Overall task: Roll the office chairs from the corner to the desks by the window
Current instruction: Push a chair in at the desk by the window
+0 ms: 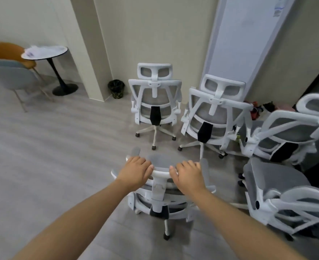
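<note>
A white-framed office chair (pixel 159 194) with grey mesh stands right in front of me, its back toward me. My left hand (pixel 136 170) and my right hand (pixel 188 174) both grip the top of its headrest, fingers curled over the far edge. Two like chairs stand against the wall, one at the centre (pixel 155 102) and one to its right (pixel 214 117). Two more crowd the right side, one farther (pixel 293 132) and one nearer (pixel 278 196).
A black waste bin (pixel 116 89) sits by the wall pillar. At far left stand a round white table (pixel 46 53) on a black pedestal, an orange chair (pixel 4 51) and a grey chair (pixel 10 76). A whiteboard (pixel 246 38) leans on the wall. Grey wood floor stretches to the left.
</note>
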`<act>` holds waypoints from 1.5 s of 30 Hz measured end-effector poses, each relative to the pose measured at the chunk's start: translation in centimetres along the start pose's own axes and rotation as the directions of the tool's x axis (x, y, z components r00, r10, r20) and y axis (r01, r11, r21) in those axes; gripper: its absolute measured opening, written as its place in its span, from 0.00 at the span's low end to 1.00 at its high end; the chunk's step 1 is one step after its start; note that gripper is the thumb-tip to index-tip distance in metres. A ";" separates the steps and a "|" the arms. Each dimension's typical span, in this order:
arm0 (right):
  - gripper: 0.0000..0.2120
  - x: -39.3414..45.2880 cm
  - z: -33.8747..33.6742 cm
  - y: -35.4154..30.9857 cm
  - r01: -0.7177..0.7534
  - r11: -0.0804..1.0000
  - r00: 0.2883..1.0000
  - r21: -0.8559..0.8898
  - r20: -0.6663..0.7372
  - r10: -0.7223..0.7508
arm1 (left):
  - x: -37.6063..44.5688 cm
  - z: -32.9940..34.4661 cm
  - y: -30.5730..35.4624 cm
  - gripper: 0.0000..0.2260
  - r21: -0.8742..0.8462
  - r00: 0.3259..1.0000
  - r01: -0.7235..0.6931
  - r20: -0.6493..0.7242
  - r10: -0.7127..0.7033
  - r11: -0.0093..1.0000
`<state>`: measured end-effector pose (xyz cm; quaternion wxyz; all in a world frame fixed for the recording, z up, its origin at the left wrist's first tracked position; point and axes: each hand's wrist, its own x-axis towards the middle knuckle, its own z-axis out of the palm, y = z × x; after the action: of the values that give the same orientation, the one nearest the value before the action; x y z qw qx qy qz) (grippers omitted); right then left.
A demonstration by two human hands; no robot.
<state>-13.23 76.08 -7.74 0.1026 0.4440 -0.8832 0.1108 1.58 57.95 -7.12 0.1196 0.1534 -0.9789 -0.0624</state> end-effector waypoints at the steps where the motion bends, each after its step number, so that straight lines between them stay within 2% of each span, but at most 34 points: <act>1: 0.25 -1.3 -0.4 -0.8 0.023 1.000 1.000 0.009 0.019 -0.023 | -2.1 -0.3 0.4 0.20 0.007 1.000 0.026 -0.006 -0.026 1.000; 7: 0.26 -9.3 -2.0 -5.8 0.179 0.982 0.980 0.068 0.075 -0.184 | -14.8 -2.1 2.8 0.17 0.081 0.980 0.187 -0.081 -0.180 0.979; 10: 0.24 -13.5 -2.5 -8.0 0.251 0.960 0.963 0.123 0.064 -0.260 | -21.4 -3.1 4.8 0.17 0.089 0.961 0.274 -0.073 -0.268 0.958; 14: 0.22 -17.9 -3.8 -11.1 0.363 0.916 0.924 0.169 0.061 -0.377 | -28.7 -4.8 7.7 0.18 0.099 0.903 0.429 -0.083 -0.422 0.898; 19: 0.24 -22.5 -4.9 -15.3 0.509 0.836 0.837 0.207 0.111 -0.537 | -37.7 -6.6 10.0 0.18 0.103 0.830 0.557 -0.098 -0.549 0.824; 28: 0.20 -29.3 -5.1 -22.2 0.739 0.598 0.636 0.311 -0.027 -0.771 | -51.0 -8.7 15.8 0.18 0.124 0.615 0.788 -0.197 -0.763 0.603; 32: 0.21 -32.0 -5.4 -26.1 0.798 0.491 0.536 0.350 -0.040 -0.843 | -55.9 -9.1 17.7 0.18 0.136 0.494 0.870 -0.246 -0.834 0.475; 35: 0.21 -34.4 -6.2 -29.9 0.844 0.388 0.430 0.370 -0.035 -0.902 | -60.4 -10.2 18.9 0.18 0.135 0.429 0.903 -0.282 -0.858 0.408; 38: 0.22 -37.1 -6.9 -34.2 0.870 0.297 0.333 0.394 -0.023 -0.943 | -65.1 -11.6 19.5 0.20 0.099 0.346 0.938 -0.250 -0.904 0.331; 42: 0.23 -41.6 -7.3 -40.7 0.880 0.211 0.252 0.425 -0.040 -0.967 | -72.1 -13.4 19.1 0.22 0.035 0.238 0.971 -0.221 -0.946 0.236; 45: 0.22 -45.4 -7.5 -46.2 0.893 0.159 0.202 0.421 -0.061 -0.977 | -78.1 -14.5 18.4 0.20 0.018 0.188 0.982 -0.245 -0.951 0.189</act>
<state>51.21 86.02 -8.46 -0.0368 0.9146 -0.3798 0.1341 72.21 98.67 -6.99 0.1267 0.7510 -0.6475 -0.0256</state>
